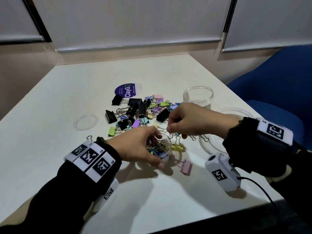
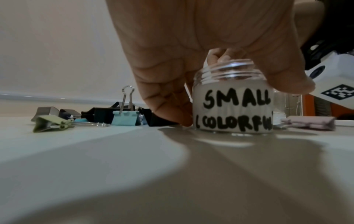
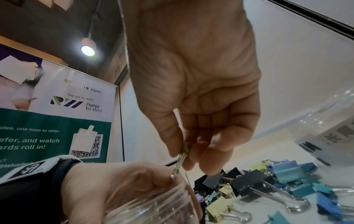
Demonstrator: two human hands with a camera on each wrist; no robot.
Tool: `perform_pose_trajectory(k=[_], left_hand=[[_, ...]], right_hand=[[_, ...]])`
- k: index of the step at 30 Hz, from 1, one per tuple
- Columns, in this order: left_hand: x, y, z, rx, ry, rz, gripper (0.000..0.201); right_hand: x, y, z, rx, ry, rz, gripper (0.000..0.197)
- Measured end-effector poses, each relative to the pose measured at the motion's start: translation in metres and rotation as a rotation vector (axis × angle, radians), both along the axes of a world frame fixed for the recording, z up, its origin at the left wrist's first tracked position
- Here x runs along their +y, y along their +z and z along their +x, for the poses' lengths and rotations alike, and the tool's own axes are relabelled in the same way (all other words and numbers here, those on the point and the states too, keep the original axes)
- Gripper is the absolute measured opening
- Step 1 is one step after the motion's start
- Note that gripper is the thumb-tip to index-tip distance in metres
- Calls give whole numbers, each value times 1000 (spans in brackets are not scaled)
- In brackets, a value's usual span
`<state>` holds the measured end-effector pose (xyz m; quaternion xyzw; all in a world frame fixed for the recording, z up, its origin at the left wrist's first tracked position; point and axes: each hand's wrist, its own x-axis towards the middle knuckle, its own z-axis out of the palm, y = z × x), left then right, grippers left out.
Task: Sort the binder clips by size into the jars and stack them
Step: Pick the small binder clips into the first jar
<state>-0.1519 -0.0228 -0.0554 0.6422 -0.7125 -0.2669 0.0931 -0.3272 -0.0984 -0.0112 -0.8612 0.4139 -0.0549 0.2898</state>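
Observation:
A small clear jar (image 1: 166,153) labelled "SMALL (COLORFUL" (image 2: 233,109) stands on the white table (image 1: 67,102) with several small coloured clips inside. My left hand (image 1: 159,150) grips it from the near side, fingers and thumb curled round its wall. Just over its far rim, my right hand (image 1: 170,130) pinches a small binder clip (image 3: 185,149) between thumb and fingertips. Behind the hands lies a mixed pile of black and pastel binder clips (image 1: 138,112). An empty large clear jar (image 1: 198,97) stands at the back right.
A small clear lid (image 1: 86,122) lies left of the pile and a purple ClayGo lid (image 1: 127,90) behind it. Two larger clear lids (image 1: 234,114) (image 1: 211,146) lie on the right. A yellow clip (image 1: 178,147) and a pink clip (image 1: 185,167) lie beside the jar. A blue chair (image 1: 278,81) stands right.

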Motion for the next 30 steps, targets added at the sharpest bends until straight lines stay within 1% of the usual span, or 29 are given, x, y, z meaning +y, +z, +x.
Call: perform_pose_trajectory(k=[2,5,7,9,11,14,17,19,21,23,26,28,30], left_hand=[[0,0,0,-13,4,-1,84],[0,2,1,-43,14,-21,71],[0,3,0,-63,11,-34,75],[0,4,0,-103,6,-38,84],[0,4,1,-114,17,-34,87],[0,3,1,-126,20,-27,89],[0,3,2,-126,22,-20,91],[1,3,2,-122,24,-20,91],[2,4,2,-116,21,-23,89],[2,4,2,-108,20,-25,89],[2,4,2,-98,23,-29,89],[1,4,2,-99,20,-31,89],[1,4,2,-98,18,-28,89]], right_hand=[[-1,1,1,-45,23,-7,13],[2,5,4,-103,90,66,10],[0,8,6,-107,96,68,13],[-11,12,6,-113,23,15,16],[-26,15,3,-100,-79,-35,16],[-42,11,0,78,-175,-77,19],[-44,-1,2,258,-159,-129,30],[-44,-10,5,345,-138,-220,32],[-44,-20,8,399,-100,-281,31],[-44,-28,10,463,-48,-292,27],[-42,-30,15,501,-36,-342,20],[-39,-28,17,516,-57,-393,11],[-40,-29,18,514,-86,-435,18]])
